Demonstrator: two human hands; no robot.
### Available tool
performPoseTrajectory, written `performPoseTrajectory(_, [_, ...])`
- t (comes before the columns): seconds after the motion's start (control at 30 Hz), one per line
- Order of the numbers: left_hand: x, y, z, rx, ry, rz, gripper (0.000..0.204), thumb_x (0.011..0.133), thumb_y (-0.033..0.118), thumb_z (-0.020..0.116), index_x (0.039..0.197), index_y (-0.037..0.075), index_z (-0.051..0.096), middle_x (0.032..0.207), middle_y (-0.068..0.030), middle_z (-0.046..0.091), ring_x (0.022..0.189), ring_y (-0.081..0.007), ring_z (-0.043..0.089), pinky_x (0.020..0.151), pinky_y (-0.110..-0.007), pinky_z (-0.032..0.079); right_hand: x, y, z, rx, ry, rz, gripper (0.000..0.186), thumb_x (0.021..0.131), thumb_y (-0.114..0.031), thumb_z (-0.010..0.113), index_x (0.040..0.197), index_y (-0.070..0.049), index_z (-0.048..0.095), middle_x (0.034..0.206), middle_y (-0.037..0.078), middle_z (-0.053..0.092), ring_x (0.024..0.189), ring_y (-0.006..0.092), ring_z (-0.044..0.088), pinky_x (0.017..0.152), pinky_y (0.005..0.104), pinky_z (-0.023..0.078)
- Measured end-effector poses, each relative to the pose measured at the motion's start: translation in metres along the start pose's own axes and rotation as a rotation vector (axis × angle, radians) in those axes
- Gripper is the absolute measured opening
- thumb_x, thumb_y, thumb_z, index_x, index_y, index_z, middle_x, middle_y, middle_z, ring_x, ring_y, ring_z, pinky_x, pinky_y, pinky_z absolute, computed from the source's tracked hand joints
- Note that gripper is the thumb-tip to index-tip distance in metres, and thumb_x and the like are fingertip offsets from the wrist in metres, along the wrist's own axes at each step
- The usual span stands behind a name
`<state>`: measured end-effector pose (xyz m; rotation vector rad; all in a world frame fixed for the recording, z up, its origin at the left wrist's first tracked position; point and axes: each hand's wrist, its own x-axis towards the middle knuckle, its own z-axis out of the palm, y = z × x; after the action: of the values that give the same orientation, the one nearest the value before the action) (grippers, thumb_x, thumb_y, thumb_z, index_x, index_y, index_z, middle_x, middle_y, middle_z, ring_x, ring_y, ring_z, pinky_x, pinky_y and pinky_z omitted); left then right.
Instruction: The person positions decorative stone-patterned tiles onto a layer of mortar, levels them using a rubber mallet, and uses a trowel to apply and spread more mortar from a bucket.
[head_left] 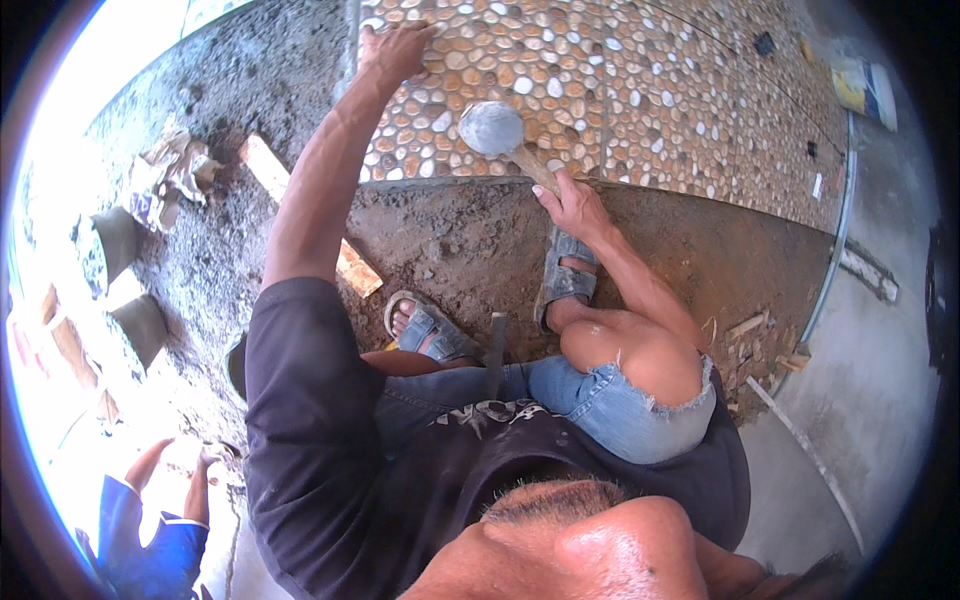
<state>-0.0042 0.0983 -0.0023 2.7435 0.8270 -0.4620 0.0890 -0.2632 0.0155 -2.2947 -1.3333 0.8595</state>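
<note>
My right hand [578, 207] is wrapped round the wooden handle of a mallet [491, 127]. The mallet's rounded, grey-white head is over the pebble-patterned floor tiles [660, 100], near their front edge; whether it touches them I cannot tell. Farther off to the left, my left hand [398, 50] rests with fingers spread on the tiles by their left edge, holding nothing. Dark, wet mortar or soil [440, 215] borders the tiles on the near side, and rough grey mortar [250, 80] lies to their left.
Wooden pieces [358, 270] lie beside and beneath my left arm. Crumpled paper sacking [175, 170] and grey buckets [137, 325] stand farther left. Another person in blue [155, 540] is at the lower left. A whitish bucket [865, 92] lies at the far right, and a long thin strip [815, 470] nearer.
</note>
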Motion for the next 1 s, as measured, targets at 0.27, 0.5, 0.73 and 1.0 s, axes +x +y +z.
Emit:
performPoseTrajectory(0.27, [0.006, -0.003, 0.007, 0.084, 0.038, -0.001, 0.077, 0.076, 0.028, 0.080, 0.144, 0.035, 0.043, 0.149, 0.0123, 0.044, 0.129, -0.0205, 0.052, 0.105, -0.067, 0.033, -0.020, 0.012, -0.013, -0.031, -0.076, 0.048, 0.046, 0.094, -0.043, 0.057, 0.108, 0.001, 0.049, 0.085, 0.028, 0.065, 0.083, 0.0479, 0.064, 0.069, 0.0539, 0.051])
performPoseTrajectory(0.5, [0.005, 0.010, 0.000, 0.040, 0.028, 0.036, 0.079, 0.076, 0.029, 0.080, 0.145, 0.033, 0.041, 0.149, 0.0100, 0.044, 0.128, -0.0214, 0.053, 0.103, -0.068, 0.033, -0.035, 0.022, -0.018, -0.025, -0.044, 0.081, 0.044, 0.093, -0.042, 0.059, 0.105, -0.001, 0.048, 0.082, 0.028, 0.065, 0.082, 0.0479, 0.064, 0.067, 0.0549, 0.049])
performPoseTrajectory(0.73, [0.004, 0.000, 0.003, 0.037, 0.017, 0.006, 0.080, 0.075, 0.031, 0.081, 0.145, 0.033, 0.041, 0.149, 0.0077, 0.045, 0.131, -0.0231, 0.049, 0.105, -0.068, 0.030, -0.027, 0.022, -0.014, -0.023, -0.066, 0.063, 0.041, 0.094, -0.040, 0.057, 0.103, -0.001, 0.048, 0.080, 0.028, 0.064, 0.081, 0.0491, 0.063, 0.066, 0.0553, 0.049])
performPoseTrajectory(1.0, [0.004, 0.000, 0.009, 0.056, 0.021, 0.003, 0.079, 0.076, 0.028, 0.080, 0.145, 0.034, 0.042, 0.150, 0.0112, 0.043, 0.129, -0.0215, 0.051, 0.105, -0.069, 0.030, -0.036, 0.037, -0.017, 0.112, -0.064, 0.098, 0.042, 0.095, -0.042, 0.056, 0.104, -0.001, 0.048, 0.083, 0.028, 0.065, 0.081, 0.0487, 0.064, 0.067, 0.0550, 0.050])
